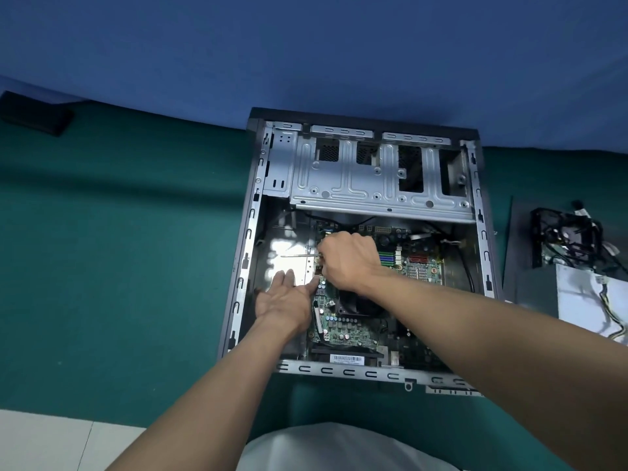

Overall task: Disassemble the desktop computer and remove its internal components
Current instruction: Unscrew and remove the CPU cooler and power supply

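An open desktop computer case [249, 212] lies on its side on a green table. Its green motherboard [350, 326] fills the lower right of the inside, and a silver drive cage [373, 178] spans the top. My right hand [350, 258] is curled round a screwdriver whose thin metal shaft [299, 255] sticks out to the left over the board's left edge. My left hand [289, 299] lies with straight fingers on the bare case floor beside the board, fingertips touching its left edge. The screwdriver's handle is hidden in my fist.
To the right of the case lie a dark side panel [520, 246], a removed power supply [588, 294] with a bundle of cables [571, 239]. A black object [34, 112] sits at the far left. A blue cloth wall [306, 45] rises behind the table.
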